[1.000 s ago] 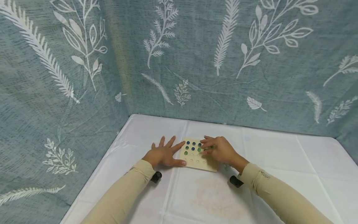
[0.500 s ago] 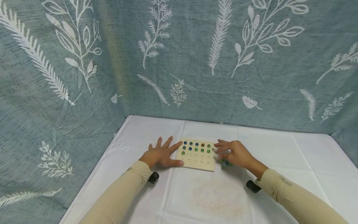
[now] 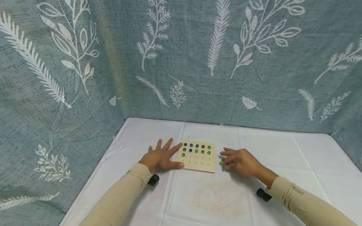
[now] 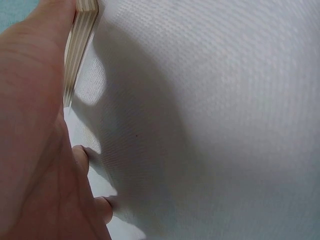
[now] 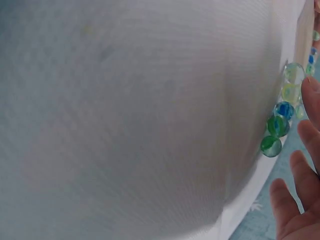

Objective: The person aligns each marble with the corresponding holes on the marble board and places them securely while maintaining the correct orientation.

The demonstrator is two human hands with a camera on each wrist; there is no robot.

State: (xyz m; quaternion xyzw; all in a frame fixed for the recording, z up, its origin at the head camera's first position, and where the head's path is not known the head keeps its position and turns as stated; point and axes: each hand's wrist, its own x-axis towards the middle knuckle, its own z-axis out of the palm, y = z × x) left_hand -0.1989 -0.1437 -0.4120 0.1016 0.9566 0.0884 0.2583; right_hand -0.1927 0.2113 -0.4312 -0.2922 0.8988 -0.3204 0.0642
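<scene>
A pale wooden board [image 3: 198,165] with rows of round hollows lies on the table. Glass marbles fill its two far rows, blue ones [image 3: 190,150] to the left, green ones [image 3: 209,153] to the right and an amber one [image 3: 203,147] among them. One green marble [image 3: 183,155] sits at the left of the third row. My left hand [image 3: 160,157], fingers spread, touches the board's left edge with thumb and index finger. My right hand [image 3: 242,161] hovers beside loose marbles [image 5: 277,126] right of the board, fingers loosely bent, no marble visibly pinched.
A white cloth [image 3: 209,197] covers the table. Behind it and along the left hangs a grey-green curtain [image 3: 203,100] with white leaf prints. Black wrist cameras [image 3: 263,194] sit under both forearms.
My right hand has moved off the board, rightward and nearer to me, to the loose marbles. The board's right-hand marbles now show. The left hand keeps its place at the board's edge.
</scene>
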